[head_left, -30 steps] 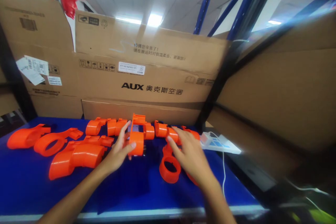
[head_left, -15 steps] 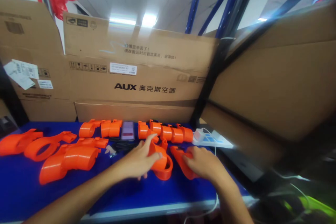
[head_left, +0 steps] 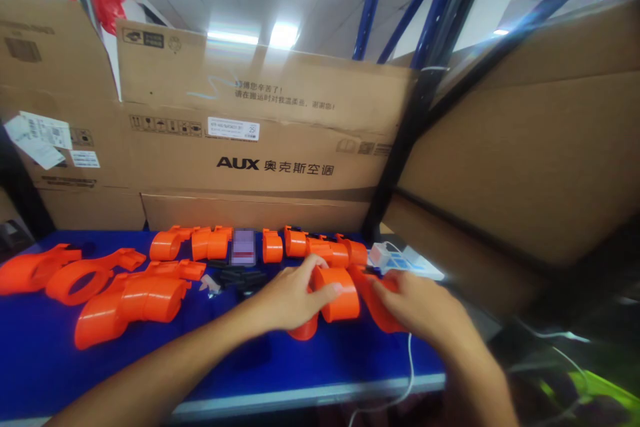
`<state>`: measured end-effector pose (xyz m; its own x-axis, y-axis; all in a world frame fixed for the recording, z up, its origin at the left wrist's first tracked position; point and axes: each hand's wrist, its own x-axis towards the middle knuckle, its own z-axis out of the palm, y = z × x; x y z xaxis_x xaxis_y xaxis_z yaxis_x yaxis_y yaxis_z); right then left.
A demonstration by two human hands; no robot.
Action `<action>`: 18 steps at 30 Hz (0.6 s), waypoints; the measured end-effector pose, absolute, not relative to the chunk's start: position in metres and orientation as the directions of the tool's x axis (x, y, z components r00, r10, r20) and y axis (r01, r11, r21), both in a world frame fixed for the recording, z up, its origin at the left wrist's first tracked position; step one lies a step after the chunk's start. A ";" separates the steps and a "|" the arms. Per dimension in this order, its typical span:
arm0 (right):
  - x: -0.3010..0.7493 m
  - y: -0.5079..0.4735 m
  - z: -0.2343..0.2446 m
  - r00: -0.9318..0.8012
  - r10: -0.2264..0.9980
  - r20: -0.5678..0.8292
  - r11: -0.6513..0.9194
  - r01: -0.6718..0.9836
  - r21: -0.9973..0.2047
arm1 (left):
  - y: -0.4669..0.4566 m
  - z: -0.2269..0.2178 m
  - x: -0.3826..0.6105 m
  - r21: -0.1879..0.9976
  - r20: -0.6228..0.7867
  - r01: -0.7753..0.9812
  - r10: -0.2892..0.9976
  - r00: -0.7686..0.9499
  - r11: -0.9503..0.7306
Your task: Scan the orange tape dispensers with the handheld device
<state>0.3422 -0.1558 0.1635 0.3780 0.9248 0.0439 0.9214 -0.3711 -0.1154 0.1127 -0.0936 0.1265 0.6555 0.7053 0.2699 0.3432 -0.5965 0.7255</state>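
My left hand (head_left: 295, 293) is closed on an orange plastic ring (head_left: 341, 297), its thumb lying across the ring's near face. Under that hand, part of another orange ring (head_left: 304, 329) shows on the blue tabletop; the hand covers the rest. To the right, my right hand (head_left: 413, 300) grips a tilted orange band-shaped piece (head_left: 376, 303) with its fingers over the right edge. The two held pieces are close side by side. Just behind them stands a row of similar orange rings (head_left: 296, 243) with black parts on top.
More orange rings (head_left: 100, 323) cover the left of the blue table (head_left: 230, 367). A phone (head_left: 244, 248) and black strips (head_left: 240, 278) lie mid-table. A power strip (head_left: 410, 263) with a white cable (head_left: 410, 367) sits right. Cardboard (head_left: 280, 133) walls the back.
Both hands have moved right with their orange pieces. The left hand's ring has left its spot against the lower ring, which stays on the table.
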 end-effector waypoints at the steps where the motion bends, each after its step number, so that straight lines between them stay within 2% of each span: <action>1: 0.349 -0.160 0.171 0.408 0.910 0.070 -0.399 0.909 -0.122 | -0.092 0.127 0.117 0.684 0.275 0.370 0.692 0.667 -0.629; 6: 0.364 -0.182 0.202 0.577 0.772 0.265 -0.532 0.816 -0.227 | -0.091 0.122 0.140 0.480 0.213 0.491 0.639 0.739 -0.727; 10: 0.347 -0.190 0.220 0.612 0.703 0.363 -0.555 0.791 -0.259 | -0.095 0.121 0.158 0.382 0.171 0.511 0.602 0.780 -0.770; 12: 0.330 -0.186 0.225 0.554 0.708 0.438 -0.483 0.832 -0.272 | -0.095 0.121 0.168 0.347 0.154 0.524 0.598 0.787 -0.778; 15: 0.300 -0.172 0.227 0.398 0.756 0.519 -0.270 0.913 -0.306 | -0.093 0.115 0.180 0.293 0.093 0.565 0.611 0.786 -0.771; 18: 0.274 -0.158 0.223 0.260 0.783 0.564 -0.103 0.950 -0.295 | -0.089 0.103 0.185 0.335 0.120 0.548 0.612 0.782 -0.766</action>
<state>0.2736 -0.1583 0.2234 0.2603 0.7833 0.5645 0.9498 -0.1028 -0.2954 0.1855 -0.0890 0.1031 0.7818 0.6118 0.1203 0.5483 -0.7665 0.3345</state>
